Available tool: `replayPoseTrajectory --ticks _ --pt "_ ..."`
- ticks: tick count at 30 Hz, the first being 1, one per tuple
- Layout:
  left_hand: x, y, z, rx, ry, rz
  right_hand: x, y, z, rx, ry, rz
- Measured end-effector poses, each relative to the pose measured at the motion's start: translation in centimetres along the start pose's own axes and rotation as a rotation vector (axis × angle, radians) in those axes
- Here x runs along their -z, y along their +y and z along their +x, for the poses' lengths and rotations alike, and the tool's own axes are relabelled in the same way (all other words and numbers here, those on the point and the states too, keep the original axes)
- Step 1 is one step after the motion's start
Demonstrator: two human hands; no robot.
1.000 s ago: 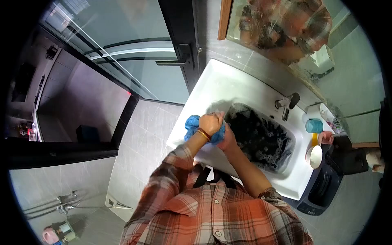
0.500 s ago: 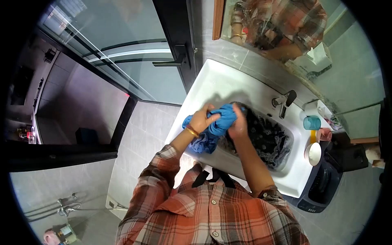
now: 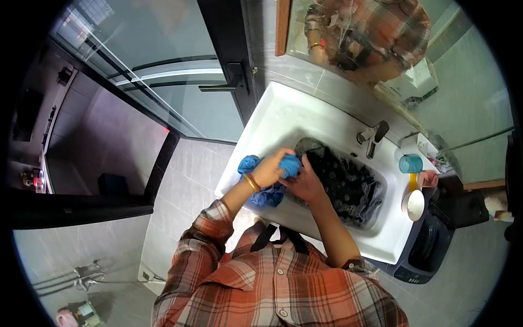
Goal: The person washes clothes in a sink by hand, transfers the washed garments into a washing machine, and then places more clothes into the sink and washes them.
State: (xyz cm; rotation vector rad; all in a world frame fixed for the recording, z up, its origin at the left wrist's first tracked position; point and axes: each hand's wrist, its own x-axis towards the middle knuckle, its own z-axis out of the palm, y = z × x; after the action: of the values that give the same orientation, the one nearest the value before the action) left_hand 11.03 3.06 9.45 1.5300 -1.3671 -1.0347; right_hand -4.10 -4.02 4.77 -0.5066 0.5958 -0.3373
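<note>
A bunched blue cloth [image 3: 291,165] is between my two hands at the left part of the white sink [image 3: 272,117]. My left hand [image 3: 267,171], with a gold band and a reddish one at its wrist, has its fingers closed over the cloth from the left. On the other side, my right hand [image 3: 306,182] presses fingers and thumb against the same cloth. Blue fabric also shows beyond my left wrist and hangs below it, at the sink's near left edge. Dark wet cloth [image 3: 346,188] lies in soapy water in the basin, just right of my right hand.
A faucet [image 3: 373,139] rises at the back of the basin. Along the right rim stand a teal cup [image 3: 410,163], a pink cup [image 3: 427,179] and a white bowl [image 3: 414,205]. A glass door with a black handle [image 3: 220,86] is at upper left; a mirror hangs above.
The blue cloth is bunched smaller between my hands. My right hand has moved lower and curled round it, and my left hand has turned over it. The view shifts slightly.
</note>
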Motion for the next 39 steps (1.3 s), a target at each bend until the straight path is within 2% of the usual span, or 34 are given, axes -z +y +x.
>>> replayPoseTrajectory --ticks 2,3,5,6,8,9,11,13,15,17,19,21,22,25,26,27,29,30,31,32,33,35,37,39 --pt "-1.6 5.3 -0.8 0.022 -0.149 0.238 0.5 -0.3 1.2 -0.003 -0.114 0.088" --pt "-3.5 4.2 -1.5 -0.295 -0.039 0.265 0.7 -0.6 1.5 -0.043 -0.155 0.172" --pt "-5.0 7.6 -2.8 -0.183 -0.088 0.43 1.6 0.2 2.0 0.33 0.01 -0.202" --pt "-5.8 7.6 -2.9 -0.193 -0.044 0.465 2.3 0.9 2.4 0.511 0.095 -0.39" --pt "-7.0 6.8 -2.8 -0.213 0.05 0.532 4.2 1.8 3.4 0.273 -0.372 0.175" --pt "-7.4 3.3 -1.8 -0.282 0.204 0.633 5.2 2.2 3.9 0.08 -0.534 0.404" --pt "-6.7 -2.5 1.1 -0.047 0.448 0.682 1.2 4.6 1.8 0.309 -0.199 0.214" --pt "-4.4 -2.7 2.1 0.026 0.425 0.735 0.3 5.2 1.7 0.176 0.134 0.064" --pt "-5.5 -1.0 0.9 -0.14 0.392 0.741 -0.7 3.7 0.1 0.232 0.051 0.225" --pt "-7.7 3.3 -1.0 -0.321 0.308 0.619 2.9 3.4 1.4 0.141 -0.202 0.314" --pt "-8.5 -0.8 -0.2 -0.175 0.353 0.632 4.0 2.6 2.2 0.017 -0.432 0.331" --pt "-5.3 -2.1 1.2 0.078 0.4 0.705 -2.2 0.7 0.1 -0.048 0.171 0.387" --pt "-3.3 -1.7 1.3 0.071 0.36 0.607 -3.7 -0.2 -0.6 -0.027 0.211 0.321" --pt "-0.2 1.6 0.5 -0.419 0.326 0.357 -3.9 -1.3 0.5 0.002 0.242 0.351" --pt "0.0 2.8 0.0 -0.434 0.255 0.36 -3.5 -1.9 1.1 0.024 0.107 0.393" --pt "0.4 3.4 -0.1 -0.343 0.171 0.382 -3.8 -2.8 1.1 0.044 -0.028 0.427" --pt "1.9 3.9 -0.4 -0.158 0.02 0.415 -4.4 -4.0 -0.1 0.094 -0.141 0.333" --pt "3.0 3.6 0.0 -0.209 0.12 0.416 -4.1 -4.2 -0.6 0.091 -0.113 0.273" --pt "3.7 3.4 0.4 -0.155 0.232 0.423 -3.8 -4.4 -1.2 0.09 -0.089 0.213" --pt "4.2 3.4 0.7 -0.187 0.375 0.334 -3.8 -4.5 -1.6 0.09 -0.069 0.15" --pt "4.8 4.8 0.8 -0.219 0.516 0.244 -4.3 -4.0 -2.0 -0.055 -0.062 0.159" --pt "4.8 7.9 1.0 -0.221 0.559 0.108 -5.6 -2.3 -2.6 -0.343 -0.037 0.179" --pt "3.4 9.9 0.8 -0.294 0.576 0.067 -5.6 -0.1 -0.5 -0.271 -0.301 0.258" --pt "0.6 11.2 -0.4 -0.269 0.459 0.148 -5.8 0.2 1.8 0.119 -0.521 0.239"
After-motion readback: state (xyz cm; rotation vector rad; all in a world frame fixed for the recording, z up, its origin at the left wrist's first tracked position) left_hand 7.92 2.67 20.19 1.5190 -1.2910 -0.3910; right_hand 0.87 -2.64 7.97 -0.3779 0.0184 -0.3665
